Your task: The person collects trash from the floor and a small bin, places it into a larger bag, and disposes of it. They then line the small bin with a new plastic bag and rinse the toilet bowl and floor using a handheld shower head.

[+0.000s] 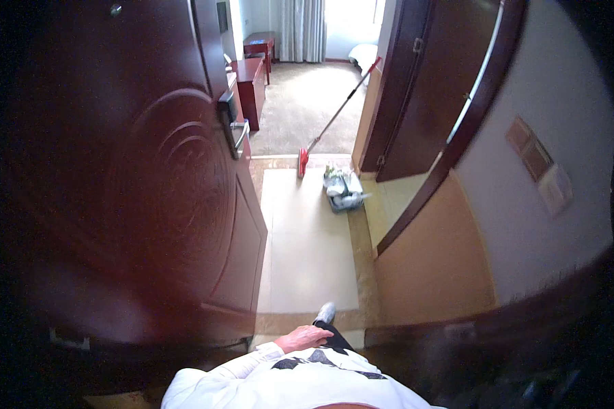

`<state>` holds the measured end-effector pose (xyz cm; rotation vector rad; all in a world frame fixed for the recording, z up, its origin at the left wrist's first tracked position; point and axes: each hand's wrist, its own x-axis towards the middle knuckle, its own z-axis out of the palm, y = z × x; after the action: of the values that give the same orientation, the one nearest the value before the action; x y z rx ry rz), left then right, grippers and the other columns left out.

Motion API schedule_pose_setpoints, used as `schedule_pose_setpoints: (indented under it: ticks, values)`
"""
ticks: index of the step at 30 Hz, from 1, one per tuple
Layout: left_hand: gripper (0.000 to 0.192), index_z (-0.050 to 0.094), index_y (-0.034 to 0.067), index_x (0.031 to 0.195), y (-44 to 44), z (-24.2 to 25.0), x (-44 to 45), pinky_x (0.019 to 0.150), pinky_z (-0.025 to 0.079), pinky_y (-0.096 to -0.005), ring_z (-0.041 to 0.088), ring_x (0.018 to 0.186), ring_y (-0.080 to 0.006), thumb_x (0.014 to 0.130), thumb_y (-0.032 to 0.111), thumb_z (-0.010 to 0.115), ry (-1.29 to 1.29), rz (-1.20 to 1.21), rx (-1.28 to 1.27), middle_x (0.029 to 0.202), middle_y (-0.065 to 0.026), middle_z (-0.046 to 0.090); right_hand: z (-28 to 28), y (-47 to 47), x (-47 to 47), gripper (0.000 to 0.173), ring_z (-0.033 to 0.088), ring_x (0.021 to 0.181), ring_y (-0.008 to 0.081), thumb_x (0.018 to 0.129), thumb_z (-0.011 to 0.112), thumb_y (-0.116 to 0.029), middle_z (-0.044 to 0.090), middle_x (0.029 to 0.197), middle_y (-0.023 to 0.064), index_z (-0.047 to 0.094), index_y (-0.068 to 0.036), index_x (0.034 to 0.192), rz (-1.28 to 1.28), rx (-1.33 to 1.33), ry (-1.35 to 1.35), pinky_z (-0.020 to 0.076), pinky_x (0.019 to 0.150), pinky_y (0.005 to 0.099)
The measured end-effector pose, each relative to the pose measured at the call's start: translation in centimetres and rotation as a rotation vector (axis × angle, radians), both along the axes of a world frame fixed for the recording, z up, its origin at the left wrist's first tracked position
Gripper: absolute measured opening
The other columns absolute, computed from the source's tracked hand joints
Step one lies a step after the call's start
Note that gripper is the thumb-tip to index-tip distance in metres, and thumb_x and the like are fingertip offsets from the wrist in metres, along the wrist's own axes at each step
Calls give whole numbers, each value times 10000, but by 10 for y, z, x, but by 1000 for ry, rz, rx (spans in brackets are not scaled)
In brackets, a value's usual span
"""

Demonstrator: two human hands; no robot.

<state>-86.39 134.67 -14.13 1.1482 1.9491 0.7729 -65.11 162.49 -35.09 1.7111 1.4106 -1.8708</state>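
My left hand [305, 338], at the end of a white sleeve, hangs in front of my white shirt [307, 381]. Its back faces up and its fingers are slightly apart, with nothing seen in them. My right hand is out of view. A shoe [326, 312] of mine is at the doorway. Ahead on the pale tiled floor [309, 245] stands a basket [344, 205] filled with bottles and white items. Beyond it, a flat mop with a red head [303, 162] leans with its handle against the wall corner on the right.
To the left, a dark red entrance door [184, 179] stands ajar with a lever handle [240, 133]. On the right are a second doorway with a brown door [435, 87] and wall switch plates [534, 156]. Farther in are a carpet [307, 112], a wooden cabinet [249, 84], a desk [259, 41] and curtains [302, 30].
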Motion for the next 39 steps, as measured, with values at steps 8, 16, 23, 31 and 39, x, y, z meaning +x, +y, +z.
schedule_pose_setpoints:
  ticks: [8,16,23,31,39]
  values:
    - [311,541,88,1146,75,11,-171,756,488,-401,604,888,-313,845,163,528,180,237,38,979,-143,626,-8,107,-133,187,537,501,239,746,495,-121,577,586,105,554,-48,584,76,-166,-95,426,468,381]
    - [312,552,96,1172,85,-3,-295,819,473,-419,596,950,-322,874,185,525,88,464,-151,1042,-132,627,10,208,-450,56,530,454,153,778,501,-70,597,623,79,554,-75,762,230,167,410,445,395,285]
    - [237,571,93,1035,137,-25,-476,692,479,-435,594,816,-328,802,130,544,257,363,-57,885,-140,619,49,232,-641,132,580,638,179,845,583,-117,547,745,66,490,-62,921,5,-15,462,486,505,262]
    - [248,564,82,1073,222,-23,-621,725,477,-411,593,870,-314,831,132,547,120,353,73,909,-130,622,26,279,-774,325,599,678,128,833,621,-152,588,832,20,504,-63,1123,108,52,253,494,559,259]
    - [273,584,51,1105,246,-88,-685,768,479,-369,610,870,-319,852,145,543,-262,574,-7,970,-151,639,-53,286,-933,278,552,647,89,796,665,-150,579,814,15,566,-52,1036,332,26,187,454,538,227]
